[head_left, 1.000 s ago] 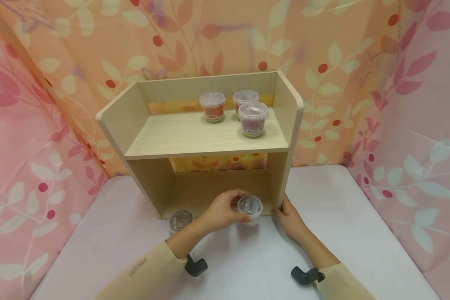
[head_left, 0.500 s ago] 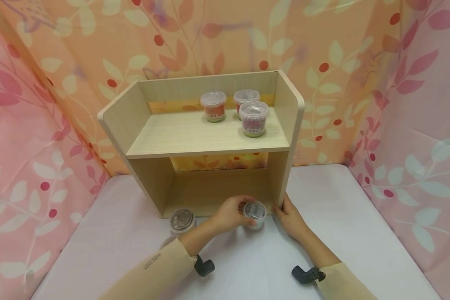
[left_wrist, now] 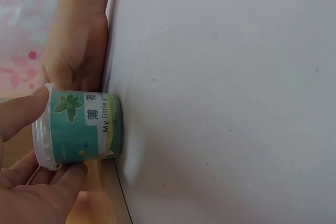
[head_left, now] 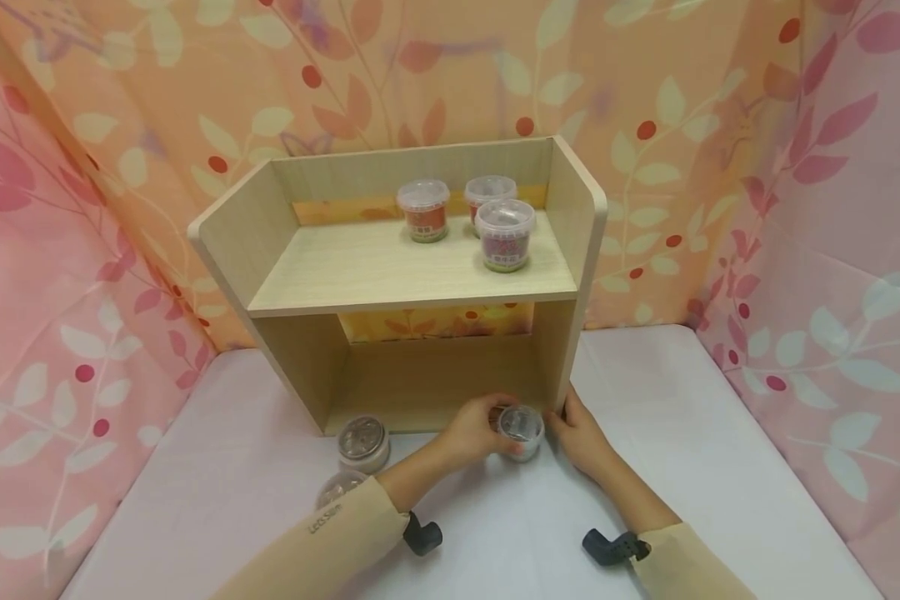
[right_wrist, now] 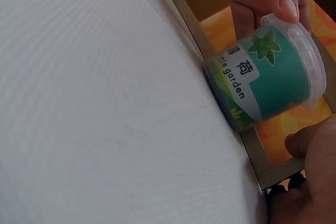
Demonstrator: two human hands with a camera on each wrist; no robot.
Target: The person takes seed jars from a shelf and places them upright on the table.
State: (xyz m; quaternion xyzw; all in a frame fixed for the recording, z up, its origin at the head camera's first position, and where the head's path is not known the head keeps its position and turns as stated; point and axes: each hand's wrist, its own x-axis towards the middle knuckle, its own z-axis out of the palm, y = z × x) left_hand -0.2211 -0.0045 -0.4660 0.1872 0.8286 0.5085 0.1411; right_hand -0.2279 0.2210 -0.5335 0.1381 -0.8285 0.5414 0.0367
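Observation:
My left hand (head_left: 468, 435) grips a small round plastic tub (head_left: 522, 433) by its clear lid, thumb on one side and fingers on the other. Its teal label (left_wrist: 76, 121) carries a green leaf and the words "My little garden". The tub stands upright, its base at the white tabletop in front of the shelf's right end. My right hand (head_left: 583, 437) holds the bottom front of the wooden shelf's right side panel (head_left: 579, 325). In the right wrist view the thumb (right_wrist: 300, 142) lies on one side of the panel edge, the fingers on the other.
On the upper board of the shelf (head_left: 345, 267) stand an orange-label tub (head_left: 426, 218), a second tub behind (head_left: 490, 190), and a purple-label tub (head_left: 506, 242) in front. Two more lidded tubs, a nearer-shelf one (head_left: 363, 442) and a sleeve-covered one (head_left: 340, 487), stand at front left.
My left hand has moved the tub right and slightly toward me, closer to my right hand. The left forearm has shifted right, uncovering the two front-left tubs more. My right hand has stayed put.

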